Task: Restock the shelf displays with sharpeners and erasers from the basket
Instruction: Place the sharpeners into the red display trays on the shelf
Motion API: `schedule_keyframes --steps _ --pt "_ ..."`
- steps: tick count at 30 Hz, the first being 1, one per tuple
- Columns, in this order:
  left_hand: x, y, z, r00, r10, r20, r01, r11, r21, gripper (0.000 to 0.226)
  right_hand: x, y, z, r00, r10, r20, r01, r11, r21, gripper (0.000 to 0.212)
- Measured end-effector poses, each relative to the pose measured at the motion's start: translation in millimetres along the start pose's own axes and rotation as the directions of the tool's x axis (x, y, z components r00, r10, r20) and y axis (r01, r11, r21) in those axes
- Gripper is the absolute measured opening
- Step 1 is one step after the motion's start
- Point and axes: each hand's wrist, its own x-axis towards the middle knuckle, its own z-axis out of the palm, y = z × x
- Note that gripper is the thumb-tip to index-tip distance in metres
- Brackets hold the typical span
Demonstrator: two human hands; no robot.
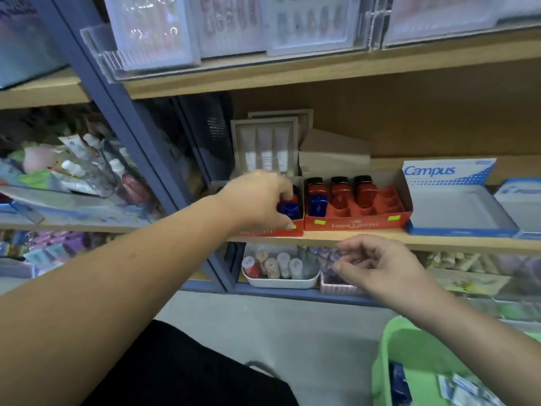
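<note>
Nearest the lens, the left forearm [117, 273] reaches up and away to the left hand [257, 197], whose fingers and thumb curl over a blue sharpener [289, 208] and grip it from above, down inside the left red display box [272, 231]. Whether the sharpener is seated in a slot I cannot tell; the hand hides its base.

The right hand [380, 265] hovers lower and to the right, just under the shelf edge [439, 244], fingers loosely curled with thumb near forefinger. It appears to hold nothing.

Just right of the left hand stands a second red display box [354, 224] holding three red sharpeners [339, 191] at its back and a blue one [317, 203] in front of the leftmost, with empty moulded slots ahead of them. Beyond that lies an open Campus box [456, 212]. Below the right wrist sits the green basket [409, 347], with blue and white packs inside.

The risks, as I judge them:
- The left box sits right at the shelf edge, so a downward push could tip or slide it off.
- A sharpener left crooked in its slot may topple.
- A wide sweep of the left hand could knock the neighbouring sharpeners.
</note>
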Motion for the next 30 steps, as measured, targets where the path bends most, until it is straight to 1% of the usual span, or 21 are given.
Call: schedule_keyframes --steps 2,3,6,8,10,11,14,15,16,18,20,21,23,24,26,28,29,30 --pt "-3.8 40.8 6.9 0.988 0.137 0.069 -0.128 0.984 -0.122 0.056 -15.3 13.5 -22.2 0.999 0.031 0.037 -0.028 0.996 -0.083 0.022" --pt "-3.3 59.5 12.3 0.979 0.182 0.093 -0.165 0.972 -0.166 0.056 -23.6 21.0 -34.8 0.996 0.062 0.061 -0.054 0.991 -0.126 0.022" --pt "2.5 108.0 34.4 0.962 0.231 0.143 -0.186 0.944 -0.273 0.052 -47.5 48.0 -74.3 0.971 0.203 0.129 -0.171 0.96 -0.221 0.021" --pt "6.0 140.2 54.8 0.95 0.263 0.166 -0.201 0.927 -0.317 0.047 -61.5 70.6 -96.3 0.942 0.304 0.144 -0.252 0.921 -0.297 0.025" --pt "5.3 170.8 81.4 0.931 0.307 0.195 -0.214 0.895 -0.391 0.046 -75.8 95.6 -108.5 0.901 0.401 0.165 -0.322 0.873 -0.366 0.034" --pt "3.5 183.8 96.0 0.912 0.336 0.234 -0.218 0.882 -0.418 0.049 -82.5 110.0 -110.3 0.876 0.445 0.188 -0.354 0.856 -0.378 0.039" --pt "-8.5 206.4 134.1 0.81 0.402 0.427 -0.182 0.864 -0.47 0.056 -105.4 158.8 -98.9 0.783 0.555 0.281 -0.44 0.813 -0.381 0.048" --pt "-12.8 208.0 144.1 0.786 0.409 0.464 -0.163 0.861 -0.482 0.056 -113.1 176.6 -91.5 0.751 0.583 0.309 -0.463 0.799 -0.384 0.05" --pt "-16.0 206.2 152.6 0.78 0.403 0.478 -0.153 0.864 -0.479 0.055 -119.3 194.7 -83.6 0.727 0.599 0.334 -0.472 0.791 -0.39 0.051" --pt "-19.8 199.8 163.1 0.81 0.362 0.461 -0.15 0.888 -0.434 0.05 -128.5 227.0 -70.4 0.696 0.622 0.359 -0.459 0.77 -0.444 0.049" --pt "-21.2 195.0 168.5 0.86 0.317 0.399 -0.146 0.904 -0.403 0.044 -132.1 245.5 -64.1 0.674 0.642 0.366 -0.401 0.734 -0.548 0.049" --pt "-22.5 193.2 171.6 0.881 0.305 0.361 -0.149 0.905 -0.399 0.041 -131.8 251.6 -62.0 0.671 0.65 0.358 -0.367 0.71 -0.601 0.055" --pt "-27.0 191.6 178.8 0.902 0.323 0.286 -0.217 0.913 -0.346 0.036 -127.2 263.2 -56.9 0.699 0.635 0.328 -0.283 0.667 -0.689 0.071" --pt "-30.5 191.6 183.2 0.897 0.355 0.262 -0.275 0.914 -0.297 0.034 -124.1 269.3 -52.5 0.721 0.616 0.317 -0.237 0.649 -0.723 0.08" --pt "-39.6 194.3 189.7 0.868 0.426 0.254 -0.374 0.899 -0.228 0.029 -119.8 278.8 -40.8 0.738 0.593 0.322 -0.169 0.624 -0.763 0.096" --pt "-48.9 200.0 194.3 0.831 0.493 0.259 -0.461 0.87 -0.176 0.026 -121.5 288.3 -24.6 0.714 0.594 0.37 -0.127 0.63 -0.766 0.106" --pt "-52.6 203.4 195.8 0.813 0.522 0.257 -0.498 0.853 -0.158 0.024 -124.7 292.2 -17.5 0.7 0.593 0.399 -0.101 0.635 -0.766 0.109" --pt "-54.9 206.6 197.1 0.798 0.546 0.255 -0.523 0.838 -0.157 0.023 -129.0 297.5 -12.1 0.695 0.584 0.42 -0.074 0.638 -0.766 0.106"
